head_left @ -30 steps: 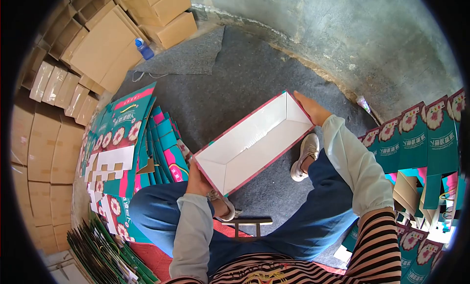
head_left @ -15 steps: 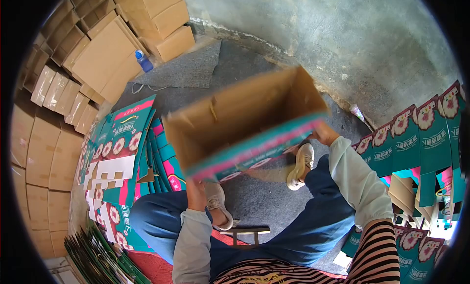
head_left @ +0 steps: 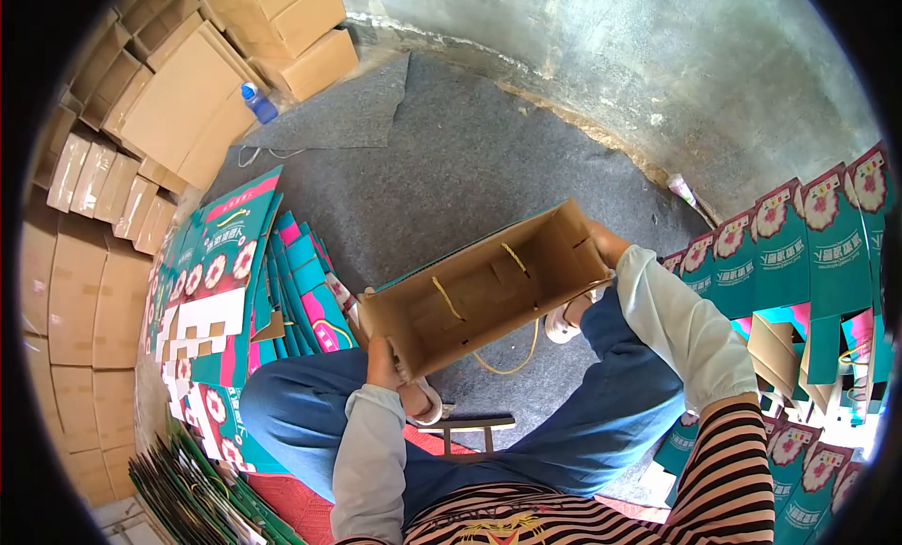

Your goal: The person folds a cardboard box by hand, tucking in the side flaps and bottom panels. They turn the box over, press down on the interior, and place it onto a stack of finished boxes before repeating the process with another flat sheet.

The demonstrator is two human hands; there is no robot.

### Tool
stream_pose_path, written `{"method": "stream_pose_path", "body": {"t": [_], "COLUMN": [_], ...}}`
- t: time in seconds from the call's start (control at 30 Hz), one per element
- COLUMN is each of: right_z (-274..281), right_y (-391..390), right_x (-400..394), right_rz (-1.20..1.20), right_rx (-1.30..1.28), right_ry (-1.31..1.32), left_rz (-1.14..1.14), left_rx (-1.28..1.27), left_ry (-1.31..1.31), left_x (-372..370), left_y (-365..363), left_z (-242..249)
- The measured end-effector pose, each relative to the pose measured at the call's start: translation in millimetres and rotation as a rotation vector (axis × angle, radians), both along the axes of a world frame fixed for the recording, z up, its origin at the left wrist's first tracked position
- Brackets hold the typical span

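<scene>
Between my knees I hold an open cardboard gift box (head_left: 489, 296), its brown inside facing up at me. A yellow rope handle (head_left: 447, 299) runs through holes in its far wall, and another yellow cord (head_left: 512, 365) hangs in a loop below the near side. My left hand (head_left: 381, 362) is closed on the box's left end. At the right end, my right hand (head_left: 609, 244) grips the other short wall, its fingers partly hidden. A thin strip of green printed outer face shows along the far edge.
Flat green and pink printed cartons (head_left: 221, 282) are stacked at my left. Folded green boxes (head_left: 785, 254) stand in rows at right. Brown cartons (head_left: 80, 357) line the left side. A blue bottle (head_left: 258, 103) stands near the far cartons, and a concrete wall (head_left: 601, 56) rises ahead.
The box has come lower and closer to me and turned, so its open inside now faces up and its printed near side is out of sight. Both hands still hold its ends.
</scene>
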State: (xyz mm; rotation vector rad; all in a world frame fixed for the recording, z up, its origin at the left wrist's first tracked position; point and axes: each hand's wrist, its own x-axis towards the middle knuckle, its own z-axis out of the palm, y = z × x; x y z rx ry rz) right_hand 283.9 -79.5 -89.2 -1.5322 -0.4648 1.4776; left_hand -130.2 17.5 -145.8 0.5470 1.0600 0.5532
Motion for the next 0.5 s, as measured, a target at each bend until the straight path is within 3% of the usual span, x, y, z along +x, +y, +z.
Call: {"method": "stream_pose_path", "body": {"t": [0.03, 0.17, 0.27, 0.33, 0.43, 0.5], "right_z": [2.5, 6.9, 25.4, 45.2, 50.6, 78.1], "right_y": [-0.4, 1.2, 8.2, 13.1, 22.2, 32.9], "right_x": [2.2, 11.9, 10.1, 1.7, -12.9, -46.5], "right_rz": [0.006, -0.001, -0.077, -0.093, 0.114, 0.283], "right_rx": [0.027, 0.017, -0.05, -0.046, 0.215, 0.495], "right_ry": [0.024, 0.132, 0.002, -0.114, -1.169, -1.415], "left_rz": [0.034, 0.076, -0.01, 0.106, 0.205, 0.137], "left_rx": [-0.074, 0.065, 0.423, 0.584, 0.633, 0.693], "left_ry": [0.041, 0.144, 0.158, 0.179, 0.155, 0.206], "left_x": [8.8, 29.2, 7.3, 21.5, 29.1, 28.8], "left_y": [3.3, 3.9, 26.8, 19.7, 12.0, 15.6], "left_z": [10.5, 42.9, -31.6, 6.5, 58.0, 68.6]}}
